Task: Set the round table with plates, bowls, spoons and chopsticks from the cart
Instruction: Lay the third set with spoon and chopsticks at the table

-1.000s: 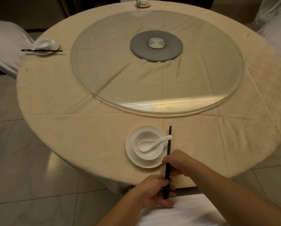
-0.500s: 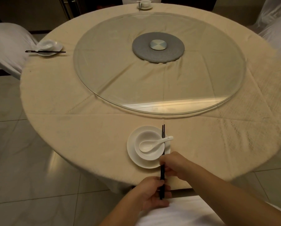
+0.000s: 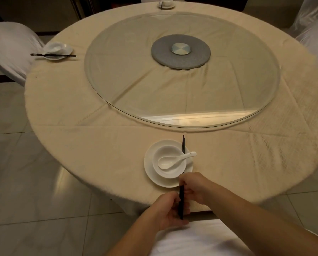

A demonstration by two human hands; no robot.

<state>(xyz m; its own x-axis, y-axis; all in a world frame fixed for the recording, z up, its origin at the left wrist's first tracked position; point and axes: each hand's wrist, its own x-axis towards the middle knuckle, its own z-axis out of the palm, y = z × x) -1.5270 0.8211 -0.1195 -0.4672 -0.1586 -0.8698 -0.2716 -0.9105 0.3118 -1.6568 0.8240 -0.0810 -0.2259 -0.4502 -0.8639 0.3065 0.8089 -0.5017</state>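
At the near edge of the round table [image 3: 99,145] lies a white plate [image 3: 149,172] with a white bowl [image 3: 165,150] on it. A white spoon [image 3: 174,160] rests in the bowl, its handle pointing right. A pair of black chopsticks [image 3: 182,174] runs lengthwise over the plate's right side. My right hand [image 3: 193,187] pinches them near the middle. My left hand [image 3: 170,212] holds their near end, off the table's edge.
A second setting with chopsticks [image 3: 54,52] lies at the left edge, a third setting [image 3: 166,3] at the far edge. A glass turntable [image 3: 182,71] covers the table's middle. White-covered chairs stand at left [image 3: 10,52], at right [image 3: 315,34] and just below my hands [image 3: 191,241].
The chopsticks have shifted left, from beside the plate's right rim to over the plate and the bowl's edge. Both hands moved with them.
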